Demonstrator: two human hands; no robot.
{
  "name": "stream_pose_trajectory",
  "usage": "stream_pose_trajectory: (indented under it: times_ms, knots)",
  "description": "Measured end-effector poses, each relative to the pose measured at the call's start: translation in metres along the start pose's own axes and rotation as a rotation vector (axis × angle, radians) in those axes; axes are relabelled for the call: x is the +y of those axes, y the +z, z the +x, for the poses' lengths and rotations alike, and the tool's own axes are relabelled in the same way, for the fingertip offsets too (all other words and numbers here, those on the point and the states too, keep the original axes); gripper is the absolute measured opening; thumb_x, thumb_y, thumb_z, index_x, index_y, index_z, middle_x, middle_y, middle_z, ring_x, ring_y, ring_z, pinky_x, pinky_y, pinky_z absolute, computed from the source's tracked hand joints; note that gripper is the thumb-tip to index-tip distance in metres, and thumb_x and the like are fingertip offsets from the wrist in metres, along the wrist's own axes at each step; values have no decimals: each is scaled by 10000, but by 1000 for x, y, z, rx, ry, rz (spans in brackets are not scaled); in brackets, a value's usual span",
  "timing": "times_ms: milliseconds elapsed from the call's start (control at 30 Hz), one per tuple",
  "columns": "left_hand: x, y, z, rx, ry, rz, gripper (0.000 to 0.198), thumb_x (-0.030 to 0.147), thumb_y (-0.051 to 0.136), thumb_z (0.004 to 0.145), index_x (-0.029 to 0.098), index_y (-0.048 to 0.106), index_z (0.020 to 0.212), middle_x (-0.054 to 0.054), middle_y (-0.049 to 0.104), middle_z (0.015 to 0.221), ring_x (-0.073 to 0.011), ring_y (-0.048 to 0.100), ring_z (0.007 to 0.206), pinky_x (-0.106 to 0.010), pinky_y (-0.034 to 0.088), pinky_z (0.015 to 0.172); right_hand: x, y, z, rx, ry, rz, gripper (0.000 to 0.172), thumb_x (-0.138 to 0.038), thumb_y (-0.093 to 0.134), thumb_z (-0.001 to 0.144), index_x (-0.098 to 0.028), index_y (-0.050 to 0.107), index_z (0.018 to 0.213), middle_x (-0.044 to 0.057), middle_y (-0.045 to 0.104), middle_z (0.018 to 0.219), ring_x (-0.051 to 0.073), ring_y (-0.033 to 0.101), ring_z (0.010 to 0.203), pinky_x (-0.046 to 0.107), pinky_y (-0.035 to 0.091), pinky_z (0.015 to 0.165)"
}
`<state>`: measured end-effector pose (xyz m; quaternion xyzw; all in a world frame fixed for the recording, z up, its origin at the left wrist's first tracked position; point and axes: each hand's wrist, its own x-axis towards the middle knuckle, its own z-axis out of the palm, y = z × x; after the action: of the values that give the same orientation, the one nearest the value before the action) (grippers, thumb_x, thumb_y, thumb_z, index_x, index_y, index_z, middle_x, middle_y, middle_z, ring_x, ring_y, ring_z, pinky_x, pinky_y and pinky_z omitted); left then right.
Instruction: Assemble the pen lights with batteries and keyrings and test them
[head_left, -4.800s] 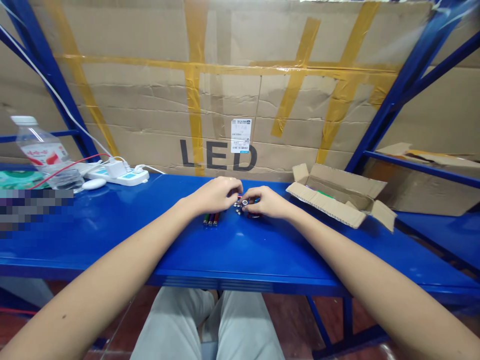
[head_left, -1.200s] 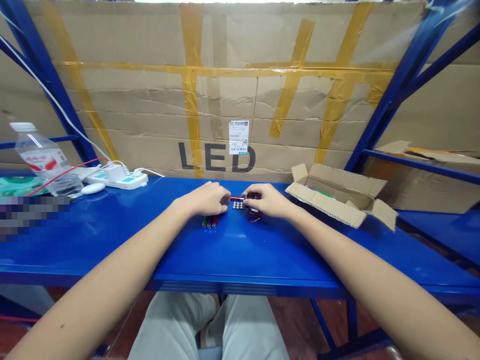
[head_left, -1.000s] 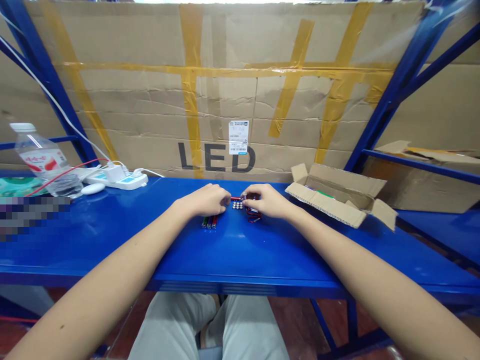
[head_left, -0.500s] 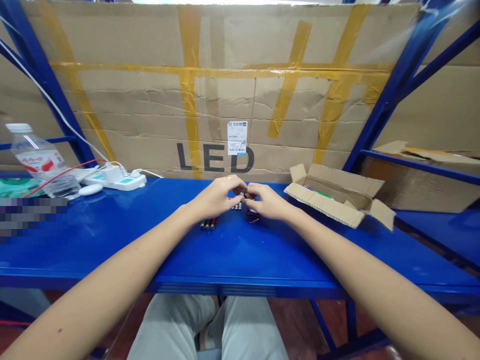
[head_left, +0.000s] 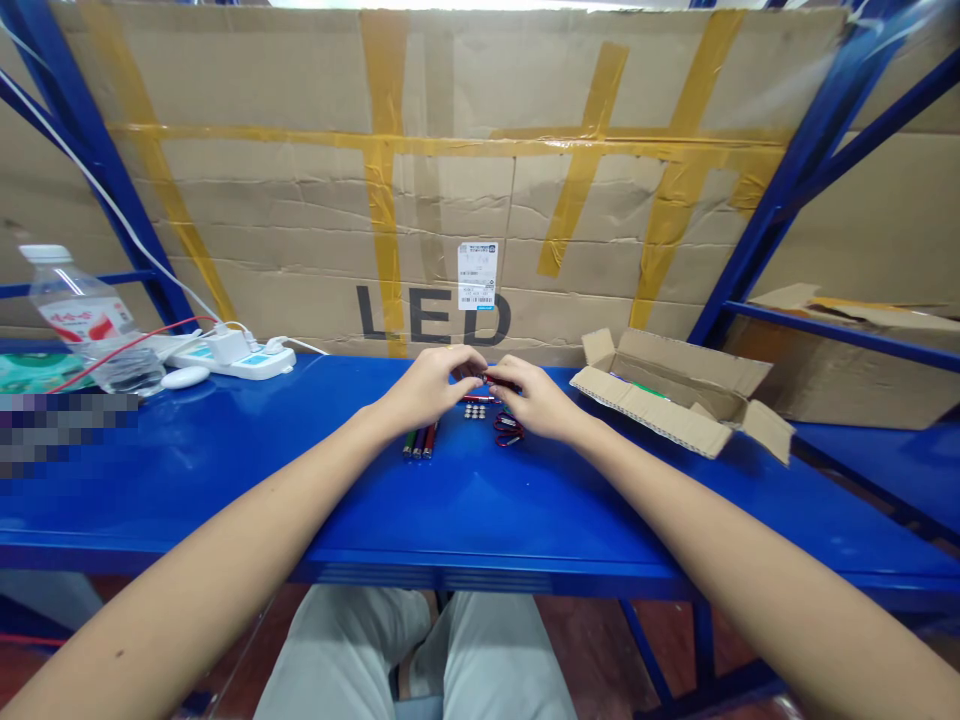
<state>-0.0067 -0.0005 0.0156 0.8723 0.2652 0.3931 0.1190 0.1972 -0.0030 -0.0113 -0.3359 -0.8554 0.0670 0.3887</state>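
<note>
My left hand (head_left: 426, 386) and my right hand (head_left: 534, 398) meet above the blue shelf top (head_left: 300, 480), fingers pinched together on a small dark red pen-like tube (head_left: 495, 380) held between them. Under the hands lie several small silver button cells (head_left: 474, 410). Three thin tubes, green, dark and red (head_left: 418, 441), lie side by side below my left hand. Red clips or rings (head_left: 510, 432) lie below my right hand.
An open cardboard box (head_left: 679, 390) stands to the right. At the far left are a white power strip (head_left: 240, 355) with plugs and wires, a white mouse-like object (head_left: 186, 377) and a plastic water bottle (head_left: 82, 315). A taped cardboard wall marked LED (head_left: 435, 313) stands behind.
Both hands have lifted slightly from the shelf and come together; the small red tube that lay near the cells is now held between the fingertips.
</note>
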Motion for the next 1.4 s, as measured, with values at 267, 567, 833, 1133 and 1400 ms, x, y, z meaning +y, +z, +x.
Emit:
stream_pose_trajectory:
  times_ms: [267,567,833,1133,1400]
  knots:
    - [-8,0,1,-41,-255,-392,227,256,757,713,132,656,875,-33,690,784,-162,638,761,-309,501,731,-4,-3,0,71,96,244,121,-209,638,800,-190,547,879,27,628,863,173,582,804,334,481,746]
    - [-6,-6,0,-140,-351,-419,265,355,804,662,134,677,735,-10,659,655,-134,597,638,-276,455,627,-11,-5,-1,81,-12,238,86,-177,662,794,-192,578,782,15,592,797,155,553,736,306,456,685]
    - [-11,-5,-1,-137,-363,-435,264,360,808,667,131,695,735,-12,654,632,-123,590,601,-257,443,587,-18,-9,-2,27,-121,116,82,-161,580,882,-186,622,816,43,638,811,168,577,767,320,449,714]
    - [-10,-10,1,-123,-394,-570,402,484,848,639,132,693,754,-19,644,647,-111,572,596,-258,461,591,-25,6,-8,-9,44,194,267,-223,668,813,-218,459,979,12,593,839,150,529,698,293,420,628]
    - [-14,-16,-4,-261,-507,-650,343,422,858,653,149,715,803,-38,676,741,-110,597,657,-255,474,625,-29,3,-6,77,-97,84,70,-175,604,871,-203,555,830,28,602,785,162,528,712,309,413,666]
